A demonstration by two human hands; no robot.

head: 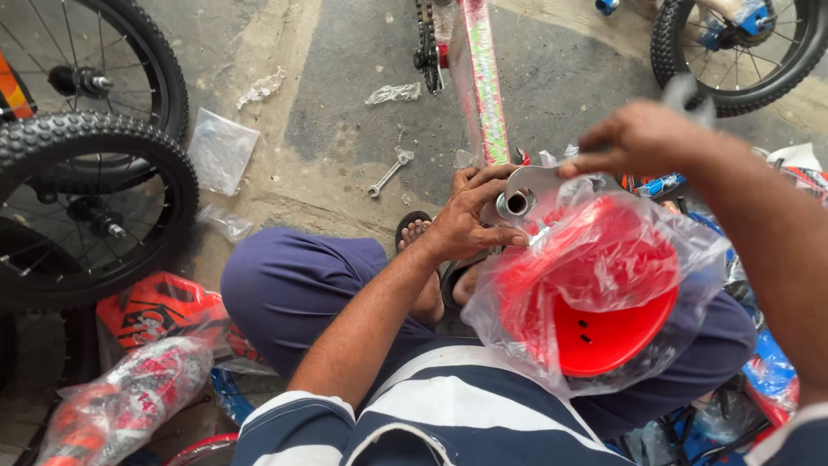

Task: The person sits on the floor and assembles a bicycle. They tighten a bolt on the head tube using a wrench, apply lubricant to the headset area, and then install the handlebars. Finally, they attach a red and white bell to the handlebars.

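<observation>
My left hand (470, 216) grips a silver metal tube end (517, 204) at the top of a red plastic part (604, 302) wrapped in clear plastic, which rests over my lap. My right hand (642, 138) pinches the flat silver metal bracket (539, 179) just above the tube, and a grey tool end (690, 93) sticks out behind its fingers. A red and green wrapped bicycle frame tube (483, 82) runs up from the bracket towards the top of the view. I sit on the concrete floor in dark blue trousers.
Two black bicycle wheels (86, 173) stand at the left, another wheel (742, 52) at the top right. A small spanner (385, 177) and scraps of clear plastic (222, 151) lie on the floor. Wrapped red and orange parts (147, 362) sit at the lower left.
</observation>
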